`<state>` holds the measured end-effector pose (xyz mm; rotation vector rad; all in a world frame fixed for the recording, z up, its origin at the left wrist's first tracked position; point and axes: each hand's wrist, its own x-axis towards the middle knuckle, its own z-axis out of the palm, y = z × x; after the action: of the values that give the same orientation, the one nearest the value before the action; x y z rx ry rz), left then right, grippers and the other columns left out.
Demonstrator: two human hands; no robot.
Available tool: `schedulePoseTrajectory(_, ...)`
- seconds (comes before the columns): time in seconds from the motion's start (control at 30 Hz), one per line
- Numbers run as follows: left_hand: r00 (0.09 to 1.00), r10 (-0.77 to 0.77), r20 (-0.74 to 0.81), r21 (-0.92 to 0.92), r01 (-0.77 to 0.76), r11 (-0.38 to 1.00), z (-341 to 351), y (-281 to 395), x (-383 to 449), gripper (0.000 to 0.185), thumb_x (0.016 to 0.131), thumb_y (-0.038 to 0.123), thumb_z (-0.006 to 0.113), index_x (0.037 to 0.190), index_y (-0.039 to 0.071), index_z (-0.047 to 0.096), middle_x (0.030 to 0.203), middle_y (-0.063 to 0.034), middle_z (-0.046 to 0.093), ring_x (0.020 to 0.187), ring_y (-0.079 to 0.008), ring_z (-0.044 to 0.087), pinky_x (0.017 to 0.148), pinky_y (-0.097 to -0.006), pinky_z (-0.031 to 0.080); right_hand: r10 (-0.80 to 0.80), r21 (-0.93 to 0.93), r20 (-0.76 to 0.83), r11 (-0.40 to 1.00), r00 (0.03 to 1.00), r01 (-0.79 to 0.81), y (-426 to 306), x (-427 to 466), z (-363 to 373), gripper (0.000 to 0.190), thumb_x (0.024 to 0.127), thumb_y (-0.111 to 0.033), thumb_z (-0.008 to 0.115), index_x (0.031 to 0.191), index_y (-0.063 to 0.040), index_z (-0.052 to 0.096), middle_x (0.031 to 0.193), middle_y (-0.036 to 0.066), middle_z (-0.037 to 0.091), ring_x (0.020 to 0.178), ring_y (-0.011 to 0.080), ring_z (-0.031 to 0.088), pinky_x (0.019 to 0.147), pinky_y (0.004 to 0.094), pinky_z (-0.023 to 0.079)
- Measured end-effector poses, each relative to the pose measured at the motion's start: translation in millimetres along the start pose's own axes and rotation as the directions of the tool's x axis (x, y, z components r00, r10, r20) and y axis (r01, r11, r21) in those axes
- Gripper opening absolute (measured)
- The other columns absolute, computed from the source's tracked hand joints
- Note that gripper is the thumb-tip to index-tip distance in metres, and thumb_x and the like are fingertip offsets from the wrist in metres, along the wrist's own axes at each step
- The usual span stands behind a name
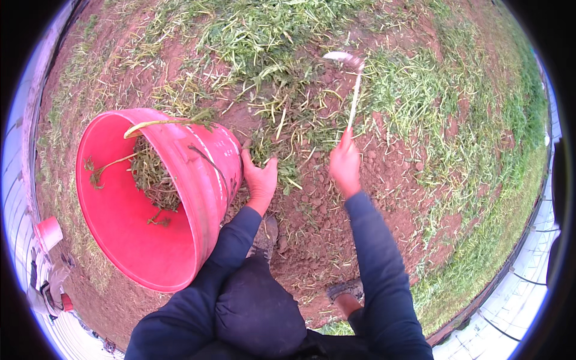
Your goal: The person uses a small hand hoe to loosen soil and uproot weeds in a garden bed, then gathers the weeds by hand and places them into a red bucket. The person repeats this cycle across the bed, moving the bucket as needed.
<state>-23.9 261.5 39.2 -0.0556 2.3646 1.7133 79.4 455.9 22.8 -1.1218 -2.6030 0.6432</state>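
A large red plastic bucket [211,171] lies tilted at the left, its mouth facing left, with wilted cut greens [155,175] inside and a pale stalk [157,123] draped over its rim. Beside the bucket's base is my left hand [261,175], thumb and fingers apart; some fingertips are hidden against the bucket's base and the plants. My right hand [345,166] grips the red handle of a small hand tool [355,96] with a pale shaft and a curved metal head, blurred by motion, over the soil and cut stems.
Piles of cut greens [270,36] cover the reddish soil ahead, with more plants [418,94] at the right. My boots stand on the soil below. At the far left are another red bucket [49,233] and a person [49,288]. Pale sheeting [508,310] curves along the edges.
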Motion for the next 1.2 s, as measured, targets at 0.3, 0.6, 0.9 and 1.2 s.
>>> schedulePoseTrajectory(0.3,0.999,-0.024,-0.030,0.033,0.025,0.999,-12.2,-17.4,15.1,0.086,0.075,0.005,0.077,0.152,0.000,0.040,0.148,-0.0236,0.053,0.139,-0.0344,0.050,0.118,-0.0401,0.037,-0.034,0.102,0.198,0.995,0.980,0.014,-40.8,-49.8,46.5,0.062,0.097,-0.007,0.047,0.158,-0.003,0.037,0.090,0.012,0.062,0.074,0.0238,0.065,0.068,0.0410,0.056)
schedulePoseTrajectory(0.6,0.999,0.010,-0.045,0.132,-0.004,0.991,-9.3,-7.0,13.9,0.091,0.075,0.008,0.079,0.155,-0.001,0.035,0.151,-0.0260,0.049,0.143,-0.0370,0.046,0.120,-0.0409,0.034,0.312,0.266,0.483,0.837,0.818,-0.477,-53.1,41.5,5.7,0.055,0.101,-0.006,0.046,0.155,0.001,0.037,0.080,0.013,0.062,0.051,0.0255,0.055,0.046,0.0419,0.049)
schedulePoseTrajectory(0.9,0.974,0.096,0.206,0.097,-0.118,0.988,-30.7,-9.8,21.8,0.091,0.074,0.007,0.078,0.156,0.001,0.038,0.148,-0.0225,0.053,0.139,-0.0354,0.051,0.117,-0.0412,0.039,0.108,0.073,0.546,0.982,0.830,-0.175,-9.3,-204.2,-63.3,0.068,0.088,0.000,0.057,0.154,-0.004,0.042,0.103,0.024,0.065,0.090,0.0447,0.069,0.082,0.0505,0.058)
schedulePoseTrajectory(1.2,0.995,0.084,0.057,0.157,-0.092,0.983,-18.2,-7.2,14.5,0.096,0.074,0.008,0.078,0.156,-0.005,0.030,0.151,-0.0277,0.047,0.143,-0.0388,0.045,0.121,-0.0423,0.034,0.419,0.220,0.738,0.592,0.530,-0.775,-89.2,6.8,-3.7,0.045,0.098,-0.009,0.051,0.142,-0.001,0.049,0.089,0.024,0.068,0.079,0.0434,0.067,0.070,0.0516,0.055)
